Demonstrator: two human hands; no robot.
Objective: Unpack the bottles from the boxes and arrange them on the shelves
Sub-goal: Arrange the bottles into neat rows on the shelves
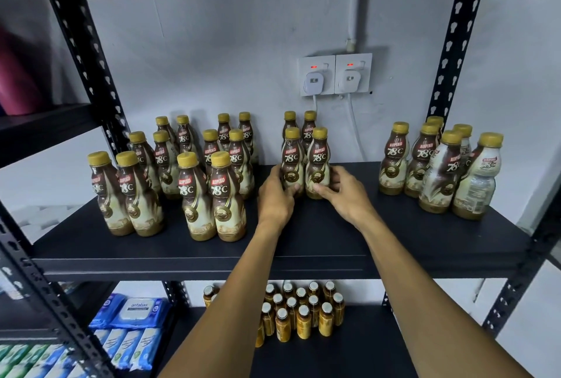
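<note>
Partly, left hand, right hand hide gripped bottles

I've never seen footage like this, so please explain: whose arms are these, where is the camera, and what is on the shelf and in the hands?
There is no machine: these are a person's bare arms, filmed by one wide-angle camera worn on the head, looking forward and down. The left hand grips the left bottle and the right hand grips the right bottle, side by side, upright on the black shelf. More gold-capped bottles of the same kind stand in a left group and a right group. Small bottles stand on the shelf below.
</note>
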